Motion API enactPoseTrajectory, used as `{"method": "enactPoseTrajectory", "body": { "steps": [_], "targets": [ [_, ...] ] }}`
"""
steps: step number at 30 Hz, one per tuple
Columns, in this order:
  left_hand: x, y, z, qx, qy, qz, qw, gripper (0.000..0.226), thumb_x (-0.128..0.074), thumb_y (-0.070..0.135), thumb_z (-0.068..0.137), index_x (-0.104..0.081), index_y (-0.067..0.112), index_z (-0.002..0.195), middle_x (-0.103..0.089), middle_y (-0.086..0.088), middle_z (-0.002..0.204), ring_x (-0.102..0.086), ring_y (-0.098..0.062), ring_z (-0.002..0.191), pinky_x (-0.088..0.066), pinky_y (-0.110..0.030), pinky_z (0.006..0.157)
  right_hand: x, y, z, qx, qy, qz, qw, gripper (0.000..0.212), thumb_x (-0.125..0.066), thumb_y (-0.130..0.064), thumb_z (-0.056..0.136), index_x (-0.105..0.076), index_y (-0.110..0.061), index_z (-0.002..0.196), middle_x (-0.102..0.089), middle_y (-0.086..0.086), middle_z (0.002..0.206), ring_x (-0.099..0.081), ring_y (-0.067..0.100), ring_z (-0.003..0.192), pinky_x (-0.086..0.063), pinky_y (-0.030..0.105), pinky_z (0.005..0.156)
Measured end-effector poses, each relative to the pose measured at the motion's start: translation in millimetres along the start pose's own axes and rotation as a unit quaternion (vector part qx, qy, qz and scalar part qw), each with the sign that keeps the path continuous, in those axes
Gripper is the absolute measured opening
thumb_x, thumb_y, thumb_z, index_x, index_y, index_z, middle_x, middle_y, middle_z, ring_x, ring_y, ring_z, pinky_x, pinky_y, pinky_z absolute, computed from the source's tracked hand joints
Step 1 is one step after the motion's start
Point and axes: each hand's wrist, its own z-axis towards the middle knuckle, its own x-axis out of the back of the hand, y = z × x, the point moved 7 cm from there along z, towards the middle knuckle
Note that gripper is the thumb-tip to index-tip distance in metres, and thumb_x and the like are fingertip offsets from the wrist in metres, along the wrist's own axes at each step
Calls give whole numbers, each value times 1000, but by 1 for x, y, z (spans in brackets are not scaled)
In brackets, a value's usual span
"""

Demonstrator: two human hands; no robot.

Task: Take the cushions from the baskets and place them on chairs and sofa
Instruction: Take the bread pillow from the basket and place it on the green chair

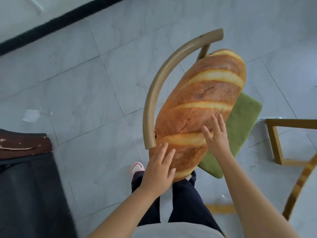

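Step in hand looks like placing: bread-loaf cushion (200, 107) lies long-ways, centre to right of centre of frame, on the chair (155, 93) with curved tan backrest, leaning against that rail and covering most of the green seat pad (240, 121). Left hand (158, 166) flat, fingers spread wide, on the cushion's near end at lower centre; right hand (217, 134) also spread flat, pressing the cushion's middle. Neither grips; both seem to be patting or settling it. Next move, my guess: let go, check it stays propped, then go for another cushion; no basket in view, so that calls for turning away. Floor (82, 86) is pale grey marbled tile with thin grout lines. Dark furniture (25, 177) at lower left, worn brown top edge. Gold-framed piece (276, 143) at right edge, blurred. Black strip (51, 26) runs across upper left.
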Motion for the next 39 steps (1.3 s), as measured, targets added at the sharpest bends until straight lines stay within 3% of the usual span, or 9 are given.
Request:
{"method": "enactPoseTrajectory", "body": {
  "steps": [5, 9, 13, 16, 20, 25, 29, 33, 39],
  "targets": [
    [46, -20, -51, -51, 14, -114, 992, 40, -45, 33, 79, -49, 21, 117, -57, -3, 124, -41, -8, 115, -40, -15, 91, -10, -70, -70, 111, -25, -4, 993, 46, -41, -30, 92, -33, -21, 137, -23, -8, 148, -20, 9, 136, -26, 29, 105],
    [90, -97, -84, -31, 22, -148, 988, 47, -39, 39, 82, -40, 31, 128, -23, 26, 131, -20, 11, 123, -10, -3, 102, -44, -138, -126, 185, 29, -29, 982, 69, -30, -60, 80, -51, -10, 124, -39, -10, 127, -25, 15, 129, -25, 36, 105],
    [133, -209, -136, 71, 40, -342, 936, 42, -46, 36, 75, -41, 68, 101, -45, 50, 107, -36, 25, 110, -27, 2, 92, -115, -186, -175, 127, 1, 28, 992, 76, -29, -68, 69, -50, -19, 123, -46, -13, 122, -39, 18, 127, -29, 27, 101],
    [158, -279, -172, 142, 91, -423, 890, 35, -50, 29, 76, -50, 60, 93, -52, 45, 105, -41, 30, 100, -36, -3, 87, -175, -208, -198, 80, -94, 22, 992, 94, -22, -93, 50, -41, -37, 123, -54, -13, 113, -56, 24, 112, -45, 34, 96],
    [187, -337, -176, 191, 143, -464, 853, 35, -52, 8, 86, -48, 41, 94, -54, 4, 108, -54, -3, 97, -40, 4, 71, -213, -248, -189, 118, -170, -26, 978, 80, -18, -94, 46, -19, -52, 113, -41, -19, 122, -45, 7, 117, -39, 19, 91],
    [224, -342, -117, 145, 153, -462, 862, 41, -48, -6, 85, -42, 30, 105, -45, 19, 109, -49, -5, 101, -39, 4, 71, -189, -300, -132, 121, -66, 8, 990, 93, -26, -95, 44, -34, -37, 117, -51, -22, 111, -52, 7, 105, -43, 22, 87],
    [261, -344, -48, 114, 134, -473, 863, 40, -48, 0, 87, -40, 31, 109, -44, 21, 112, -50, 9, 99, -39, 4, 71, -190, -332, -76, 110, -56, 46, 991, 34, -55, -49, 78, -40, -41, 106, -46, -28, 106, -51, 8, 110, -43, 25, 95],
    [319, -356, 39, 119, 140, -467, 865, 36, -48, -2, 87, -48, 30, 101, -50, 12, 108, -51, -3, 99, -42, 3, 70, -181, -368, 0, 91, -53, 35, 994, 82, -23, -97, 38, -36, -50, 104, -41, -37, 103, -50, -6, 99, -42, 9, 72],
    [444, -312, 183, 48, 135, -437, 888, 35, -48, -1, 87, -47, 30, 103, -51, 18, 107, -52, 5, 95, -40, 4, 70, -116, -472, 114, 130, -6, 91, 987, 64, -47, -71, 66, -39, -34, 118, -52, -24, 104, -52, -6, 103, -39, 11, 85]
  ]
}}
